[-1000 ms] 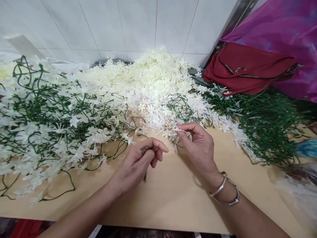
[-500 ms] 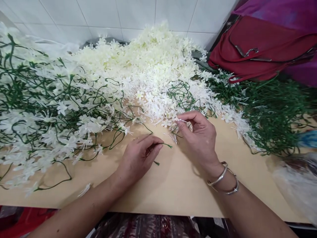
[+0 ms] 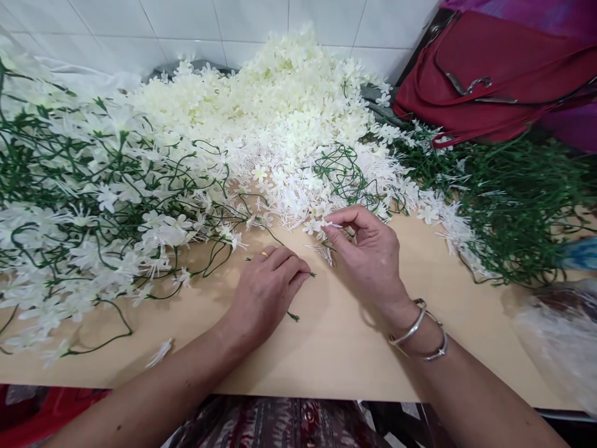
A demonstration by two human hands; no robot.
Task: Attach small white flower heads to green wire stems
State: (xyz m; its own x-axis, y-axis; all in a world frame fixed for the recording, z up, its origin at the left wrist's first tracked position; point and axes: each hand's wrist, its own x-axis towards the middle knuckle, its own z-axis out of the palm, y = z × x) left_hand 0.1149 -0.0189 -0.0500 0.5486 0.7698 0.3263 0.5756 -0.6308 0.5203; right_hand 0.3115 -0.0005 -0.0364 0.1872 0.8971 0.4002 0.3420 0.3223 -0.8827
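My left hand (image 3: pixel 273 286) is closed in a pinch on a thin green artificial flower stem (image 3: pixel 313 274), whose bare tip pokes out past the thumb and forefinger. Another green stem end (image 3: pixel 293 317) shows below that palm. To the right, my right hand (image 3: pixel 366 252) pinches a small white artificial flower (image 3: pixel 327 224) between thumb and forefinger, at the near edge of the loose white flowers (image 3: pixel 291 196). The two hands are apart, just above the table. Part of the pinched flower is hidden by the fingertips.
Finished-looking flower sprays on green stems (image 3: pixel 116 193) heap up on the left. Cream petals (image 3: pixel 261 93) are piled at the back by the tiled wall (image 3: pixel 252 22). Green stems (image 3: pixel 522 199), a red handbag (image 3: pixel 494 74) and a plastic bag (image 3: pixel 559 348) lie on the right of the table (image 3: pixel 345 354).
My left hand has turned more palm-down, and less of the stem now sticks out past its fingertips. My right hand keeps its pinch with a slight shift left.
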